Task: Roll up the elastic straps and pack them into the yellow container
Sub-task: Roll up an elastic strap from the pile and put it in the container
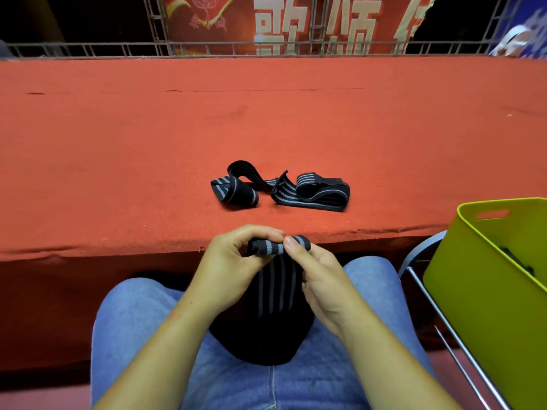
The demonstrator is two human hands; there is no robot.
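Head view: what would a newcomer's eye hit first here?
Low at center, the left hand and right hand pinch the rolled end of a black striped strap, the rest of which hangs down to the lap. Beyond them, loose straps lie tangled on the red-covered table, dark against the bright cloth. At the right edge sits the yellow container, with something dark inside.

red carpeted stage [118, 128] | red banner [236, 19] with pale characters behind metal truss [88, 50] | chair [420, 248] at right
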